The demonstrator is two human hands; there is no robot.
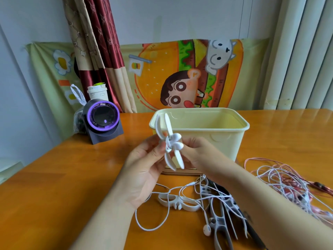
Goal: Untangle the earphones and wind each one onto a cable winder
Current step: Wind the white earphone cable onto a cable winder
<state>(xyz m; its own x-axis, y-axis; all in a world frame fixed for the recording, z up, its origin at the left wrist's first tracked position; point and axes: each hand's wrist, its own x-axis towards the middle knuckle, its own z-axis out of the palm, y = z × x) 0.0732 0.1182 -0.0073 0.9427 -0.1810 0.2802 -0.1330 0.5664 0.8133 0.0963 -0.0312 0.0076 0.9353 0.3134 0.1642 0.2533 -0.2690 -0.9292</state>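
— Both hands are pinching that white cable winder [169,141] at its waist: the left hand [146,165] closes on it from one side, the right hand [195,150] from the other, with two white earbuds [177,141] tucked at the middle.

— Why hold it up like that, in front of the cream bin [225,130]?

— My guess is it keeps the prongs free, so the cord can settle in the centre without snagging. It looks already wound, or nearly so.

— And the others?

— On the orange wooden table [54,177], under the forearms: a loose white earphone [206,230] trailing its cord over a spare white winder [178,201], more winders [219,213] stacked beside it, and to the right a tangle of pink and white cords [288,184] not yet sorted.

— So plenty left.

— I'd say so. Otherwise it's a plain room: a purple-ringed gadget [103,116] at the back left corner, a paper cup [98,92] behind it, a cartoon burger cloth [180,73] on the wall, a curtain [97,42] hanging down.
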